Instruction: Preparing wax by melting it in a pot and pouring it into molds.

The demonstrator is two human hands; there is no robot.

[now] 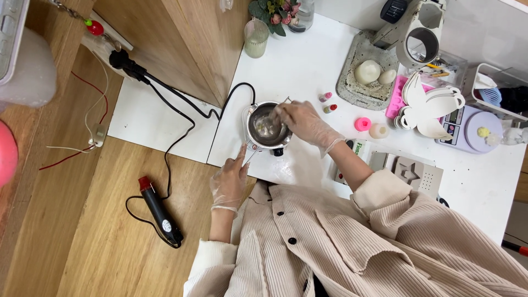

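Both hands wear thin clear gloves and work at a small metal pot near the middle of the frame. Right hand (302, 124) reaches in from the right and hovers over the pot's mouth, fingers curled together as if pinching something small; what it grips is too small to tell. Left hand (230, 179), lower and to the left, has its fingers closed around the end of the pot's thin handle (250, 155).

From largest to smallest: a white counter (297, 66) fills the upper right of the frame, with wooden floor (93, 236) on the left. A beige corduroy jacket (352, 247) covers the lower right. A white butterfly-shaped cutout (432, 107) lies at the right, just beside a lilac kitchen scale (467, 129). A speckled tray (357, 88) above it holds two pale round lumps. The metal pot (268, 127) sits at the counter's left edge with a pale melt inside. A black heat gun with a red tip (159, 212) lies on the floor at lower left, its cord trailing upward
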